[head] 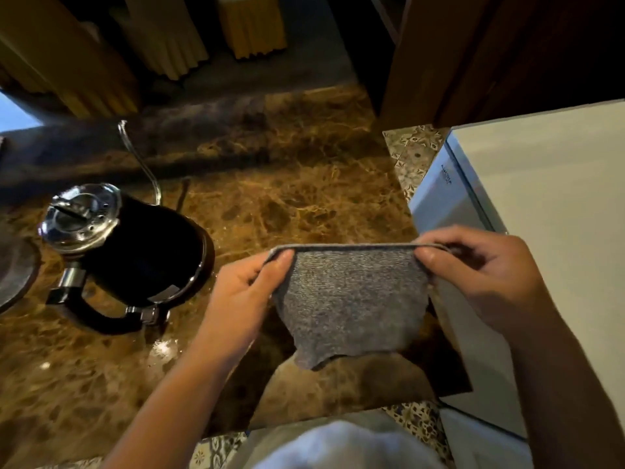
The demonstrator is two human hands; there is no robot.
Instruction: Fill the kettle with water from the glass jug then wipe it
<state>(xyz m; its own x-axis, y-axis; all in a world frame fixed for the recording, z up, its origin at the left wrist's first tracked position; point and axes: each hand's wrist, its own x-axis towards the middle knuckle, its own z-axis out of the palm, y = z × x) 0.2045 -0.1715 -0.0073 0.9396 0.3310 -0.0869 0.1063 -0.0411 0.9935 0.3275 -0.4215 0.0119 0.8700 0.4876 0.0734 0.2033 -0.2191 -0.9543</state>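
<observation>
A black kettle (148, 252) with a shiny steel lid, a thin gooseneck spout and a black handle stands on the brown marble counter (287, 184) at the left. A grey cloth (348, 299) hangs spread out above the counter's front right part. My left hand (243, 299) pinches its upper left corner and my right hand (483, 272) pinches its upper right corner. Both hands are to the right of the kettle and apart from it. The glass jug is not in view.
A round dark object (13, 272) lies at the far left edge beside the kettle. A white appliance (541, 231) stands right of the counter, close to my right hand. Dark wooden cabinet (490, 55) and yellow curtains (162, 38) lie behind. Patterned floor tiles (412, 154) show beyond the counter.
</observation>
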